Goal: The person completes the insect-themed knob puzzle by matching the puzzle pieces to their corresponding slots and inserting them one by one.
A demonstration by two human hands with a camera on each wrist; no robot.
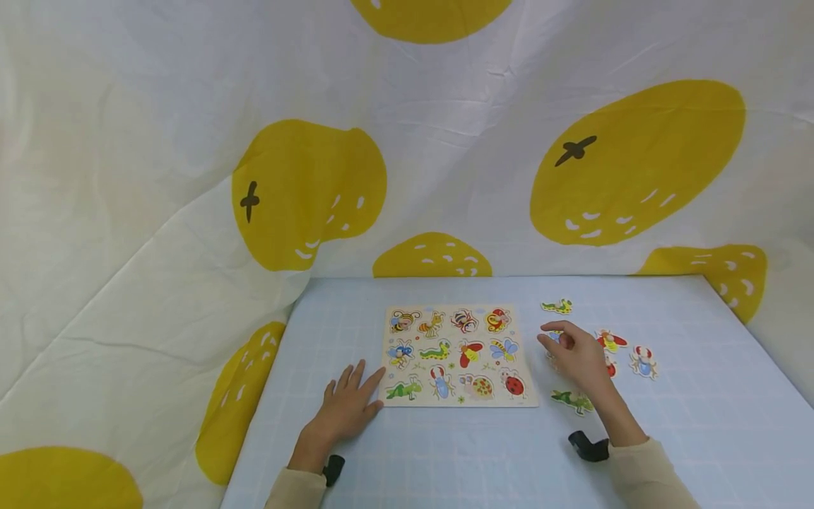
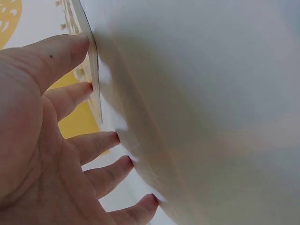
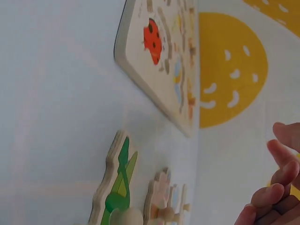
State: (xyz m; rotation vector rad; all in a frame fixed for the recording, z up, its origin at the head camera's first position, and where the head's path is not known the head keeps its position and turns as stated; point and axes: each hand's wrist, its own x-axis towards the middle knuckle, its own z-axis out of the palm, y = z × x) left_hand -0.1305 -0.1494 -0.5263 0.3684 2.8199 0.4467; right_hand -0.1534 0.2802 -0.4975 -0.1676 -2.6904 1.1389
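A wooden insect peg-puzzle board (image 1: 454, 403) lies flat on the table. My left hand (image 1: 346, 411) is spread at its lower left corner; in the left wrist view, thumb and index finger touch the board's edge (image 2: 96, 79) and the other fingertips rest on the table. To the board's right, my right hand (image 1: 580, 357) hovers over loose pieces, thumb and index finger apart, the others loosely curled; nothing shows in its grasp. Below it lies a green grasshopper piece (image 1: 572, 401), its round knob visible in the right wrist view. A caterpillar piece (image 1: 557, 306) lies farther back.
Right of my right hand lie a red-winged insect piece (image 1: 612, 341) and a blue beetle piece (image 1: 644, 363). Another piece is partly hidden under the hand. A pale cloth (image 1: 458, 177) with yellow fruit shapes hangs behind the light blue checked table (image 1: 458, 459).
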